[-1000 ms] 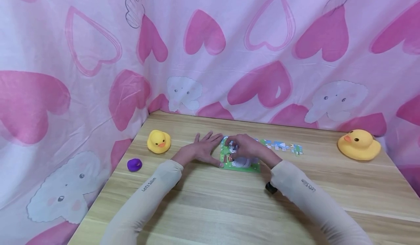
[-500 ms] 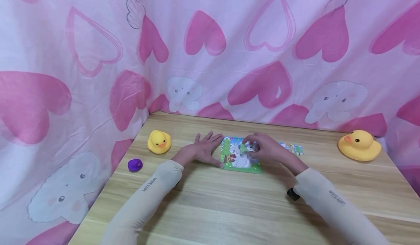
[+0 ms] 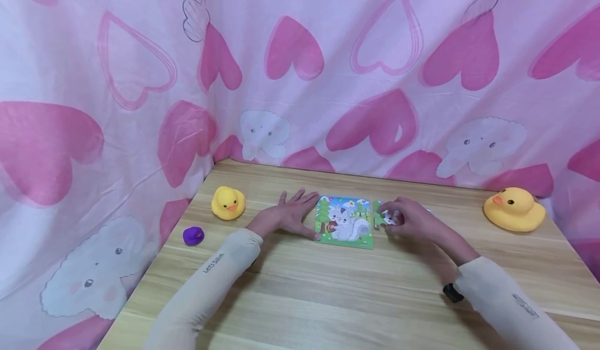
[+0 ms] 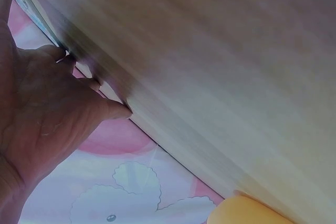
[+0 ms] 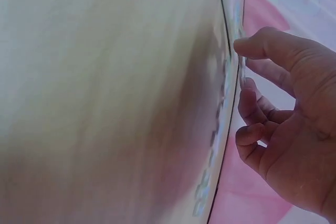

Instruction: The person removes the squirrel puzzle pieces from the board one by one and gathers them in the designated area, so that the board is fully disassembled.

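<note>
A square puzzle board with a grey squirrel, fir trees and green grass lies flat on the table. My left hand rests at its left side, fingers spread, with thumb and fingertips at the edge; the left wrist view shows this hand low over the wood. Just right of the board, my right hand pinches a jigsaw piece printed with a green tree and part of a grey-white animal. In the right wrist view, thumb and fingertips meet on its thin edge, the other fingers curled.
A row of loose jigsaw pieces lies under the right hand, mostly hidden in the head view. A yellow duck and a purple duck stand at left, a larger yellow duck at right. A pink heart curtain borders the table.
My right hand has moved right, from over the board to beside it, carrying the jigsaw piece. The squirrel picture is now uncovered. My left hand has stayed put.
</note>
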A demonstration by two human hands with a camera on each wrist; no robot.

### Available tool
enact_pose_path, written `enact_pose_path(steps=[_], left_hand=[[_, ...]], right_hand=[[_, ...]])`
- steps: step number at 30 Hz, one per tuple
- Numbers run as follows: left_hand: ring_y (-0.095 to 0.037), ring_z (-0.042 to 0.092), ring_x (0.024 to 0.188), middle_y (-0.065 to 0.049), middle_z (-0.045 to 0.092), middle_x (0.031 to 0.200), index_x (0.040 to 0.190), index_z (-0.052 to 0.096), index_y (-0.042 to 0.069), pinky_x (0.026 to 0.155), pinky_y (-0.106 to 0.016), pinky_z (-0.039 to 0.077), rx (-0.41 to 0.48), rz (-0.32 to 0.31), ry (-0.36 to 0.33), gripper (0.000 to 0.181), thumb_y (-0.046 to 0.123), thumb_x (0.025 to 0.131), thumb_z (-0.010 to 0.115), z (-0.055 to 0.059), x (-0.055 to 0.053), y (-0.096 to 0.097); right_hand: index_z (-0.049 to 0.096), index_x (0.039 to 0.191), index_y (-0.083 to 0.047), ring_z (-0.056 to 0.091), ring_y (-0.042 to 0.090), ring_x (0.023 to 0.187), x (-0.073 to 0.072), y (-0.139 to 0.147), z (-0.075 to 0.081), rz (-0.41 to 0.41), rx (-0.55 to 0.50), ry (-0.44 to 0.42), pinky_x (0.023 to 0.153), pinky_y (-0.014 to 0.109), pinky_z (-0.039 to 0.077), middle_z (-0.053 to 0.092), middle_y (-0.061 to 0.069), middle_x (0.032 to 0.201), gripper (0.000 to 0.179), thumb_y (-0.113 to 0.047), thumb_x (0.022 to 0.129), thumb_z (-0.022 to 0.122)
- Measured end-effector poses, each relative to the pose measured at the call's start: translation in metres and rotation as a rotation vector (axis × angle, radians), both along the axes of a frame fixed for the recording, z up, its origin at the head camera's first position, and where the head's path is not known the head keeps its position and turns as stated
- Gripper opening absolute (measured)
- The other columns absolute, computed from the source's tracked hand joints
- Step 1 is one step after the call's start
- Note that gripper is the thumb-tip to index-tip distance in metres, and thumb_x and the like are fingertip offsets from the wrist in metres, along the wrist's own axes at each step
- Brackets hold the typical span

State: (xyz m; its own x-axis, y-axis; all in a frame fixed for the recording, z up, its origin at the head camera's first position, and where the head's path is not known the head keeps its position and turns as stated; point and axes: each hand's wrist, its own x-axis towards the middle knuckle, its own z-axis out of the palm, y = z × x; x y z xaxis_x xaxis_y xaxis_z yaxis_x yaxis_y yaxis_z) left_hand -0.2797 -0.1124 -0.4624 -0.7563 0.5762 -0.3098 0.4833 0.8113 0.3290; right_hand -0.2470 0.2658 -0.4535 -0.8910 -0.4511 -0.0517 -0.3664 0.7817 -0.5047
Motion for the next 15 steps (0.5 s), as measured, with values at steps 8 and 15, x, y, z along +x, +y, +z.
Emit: enact_pose_path(steps=[8, 15], left_hand=[[-0.029, -0.008, 0.169, 0.007, 0.001, 0.181, 0.172, 0.005, 0.024, 0.130, -0.070, -0.009, -0.005, 0.004, -0.005, 0.123, 0.077, 0.083, 0.072, 0.0032, 0.0011, 0.0010], [-0.029, -0.009, 0.168, 0.006, 0.002, 0.181, 0.172, 0.005, 0.025, 0.129, -0.071, -0.010, 0.001, 0.002, -0.009, 0.123, 0.077, 0.083, 0.072, 0.0026, 0.0017, 0.0004]], right_hand=[[0.073, 0.132, -0.018, 0.056, 0.017, 0.087, 0.0048, 0.0068, -0.0056, 0.035, -0.001, -0.056, 0.071, 0.023, 0.052, 0.064, 0.002, 0.104, 0.043, -0.015, 0.090, 0.084], [0.072, 0.134, -0.021, 0.054, 0.018, 0.090, 0.0047, 0.0069, -0.0047, 0.036, 0.006, -0.078, 0.071, 0.026, 0.050, 0.062, 0.004, 0.109, 0.047, -0.021, 0.090, 0.085]])
